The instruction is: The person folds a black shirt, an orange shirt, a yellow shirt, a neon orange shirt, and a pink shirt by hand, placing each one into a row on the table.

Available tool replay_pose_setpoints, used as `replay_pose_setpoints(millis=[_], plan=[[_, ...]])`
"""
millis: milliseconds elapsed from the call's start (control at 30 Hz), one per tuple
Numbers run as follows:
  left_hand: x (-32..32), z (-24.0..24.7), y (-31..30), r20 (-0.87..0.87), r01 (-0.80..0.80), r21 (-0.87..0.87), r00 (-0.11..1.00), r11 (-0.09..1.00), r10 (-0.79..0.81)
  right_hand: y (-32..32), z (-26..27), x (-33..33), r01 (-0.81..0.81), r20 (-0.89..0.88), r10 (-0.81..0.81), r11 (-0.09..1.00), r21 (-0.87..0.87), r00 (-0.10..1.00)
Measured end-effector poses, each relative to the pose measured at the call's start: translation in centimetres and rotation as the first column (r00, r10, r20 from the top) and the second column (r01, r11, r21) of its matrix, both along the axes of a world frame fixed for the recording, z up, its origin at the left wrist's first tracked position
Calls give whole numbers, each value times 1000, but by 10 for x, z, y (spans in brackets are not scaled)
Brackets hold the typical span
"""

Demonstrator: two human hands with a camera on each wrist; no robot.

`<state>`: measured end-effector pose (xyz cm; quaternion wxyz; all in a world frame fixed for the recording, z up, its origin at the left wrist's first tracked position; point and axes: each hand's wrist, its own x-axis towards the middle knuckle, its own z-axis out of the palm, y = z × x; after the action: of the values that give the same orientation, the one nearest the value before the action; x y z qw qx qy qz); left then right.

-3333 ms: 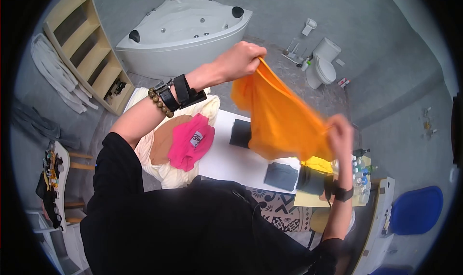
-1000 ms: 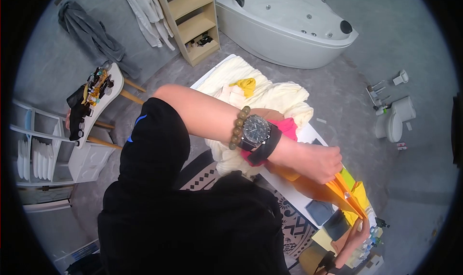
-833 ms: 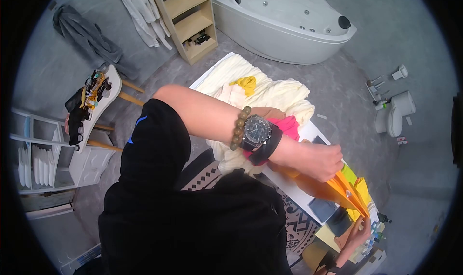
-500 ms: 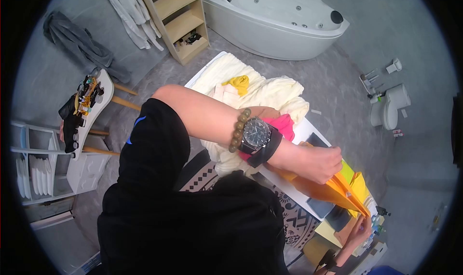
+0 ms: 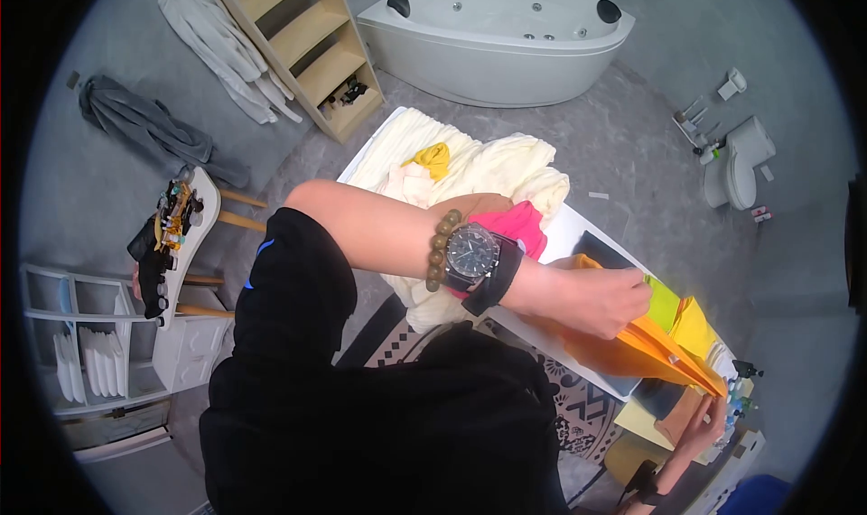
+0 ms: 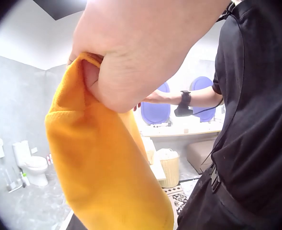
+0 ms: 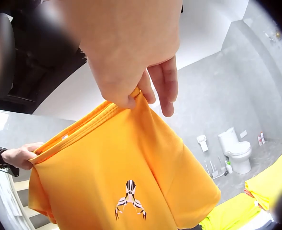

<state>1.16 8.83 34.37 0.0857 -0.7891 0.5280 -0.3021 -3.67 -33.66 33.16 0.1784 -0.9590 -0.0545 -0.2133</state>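
An orange garment (image 5: 623, 348) hangs stretched between both hands by its upper edge. The left hand (image 5: 587, 298), with a watch and beads at its wrist, grips one end; in the left wrist view the left hand (image 6: 126, 57) has its fingers curled into the cloth (image 6: 102, 163). At the other end, the right hand (image 7: 131, 57) pinches the edge between thumb and finger, other fingers extended. A black and white print shows on the garment (image 7: 102, 167) in the right wrist view. The right hand (image 5: 704, 425) is at lower right in the head view.
A white table (image 5: 569, 231) holds cream cloth (image 5: 533, 163), a pink garment (image 5: 519, 226), a brown one, and folded yellow (image 5: 691, 325) and lime (image 5: 662, 303) pieces. Bottles (image 5: 741, 393) stand at the right end. Behind are a bathtub (image 5: 497, 68), a shelf (image 5: 330, 73) and a toilet (image 5: 741, 176).
The garment, earlier spread up high and in motion, is now held lower at the right. Since half a second ago the view has shifted slightly; both hands keep their hold.
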Motion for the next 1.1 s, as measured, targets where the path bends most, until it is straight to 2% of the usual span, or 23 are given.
replay_pose_setpoints(millis=[67, 233, 300, 367, 433, 467, 500, 533, 600, 633, 700, 800, 867, 900, 1000, 1033, 1067, 1100], plan=[[2, 5, -12, 0, -5, 26, 1000, 1000, 5, -7, 1, 4, -20, 58, 21, 1000, -22, 998], [11, 10, -53, -16, -20, 74, 1000, 997, 21, -47, -4, 17, -10, -58, 14, 998, 65, 998], [15, 11, -68, -15, -34, 110, 999, 993, 36, -65, -12, 25, -83, 44, 83, 997, 8, 996], [19, 11, -81, -15, -47, 146, 999, 988, 49, -76, -18, 30, -95, 29, 93, 992, 82, 995], [25, 6, -95, -271, -16, 94, 962, 995, 41, -84, -22, 35, -100, 10, 100, 984, 147, 995], [29, 2, -100, -276, -8, 87, 961, 996, 31, -87, -24, 38, -145, 9, 146, 962, 233, 989], [32, -1, -102, -353, 9, 50, 935, 999, 9, -91, -27, 39, -179, 12, 185, 932, 314, 983], [34, -1, -104, -428, 32, 10, 904, 999, -25, -95, -30, 42, -186, 21, 188, 939, 289, 982], [37, 1, -105, -469, 26, -48, 882, 999, -45, -103, -32, 45, -188, -4, 189, 977, 102, 982], [36, 3, -105, -476, 50, -62, 876, 997, -74, -95, -27, 45, -174, -19, 176, 981, 88, 984], [36, 6, -105, -499, -11, -13, 867, 1000, 4, -87, -27, 47, -182, 6, 183, 976, 118, 983], [35, 5, -103, -510, -22, 60, 859, 998, 50, -88, -31, 50, -171, 8, 172, 979, 109, 985], [34, 6, -102, -462, -32, 32, 886, 999, 43, -83, -29, 48, -174, -13, 177, 977, 119, 984], [34, 10, -100, -415, -23, -6, 910, 1000, 19, -84, -31, 48, -173, 0, 175, 973, 154, 985], [38, 15, -95, -447, 27, -56, 893, 998, -50, -88, -37, 43, -140, 2, 143, 967, 215, 990], [40, 19, -94, -514, 8, -40, 857, 999, -27, -96, -45, 39, -121, -36, 140, 936, 329, 989], [43, 23, -92, -512, 38, -58, 857, 998, -62, -105, -49, 34, -91, -68, 134, 895, 437, 989], [47, 27, -88, -622, 47, -113, 776, 993, -107, -95, -44, 32, -94, -68, 172, 780, 619, 983]])
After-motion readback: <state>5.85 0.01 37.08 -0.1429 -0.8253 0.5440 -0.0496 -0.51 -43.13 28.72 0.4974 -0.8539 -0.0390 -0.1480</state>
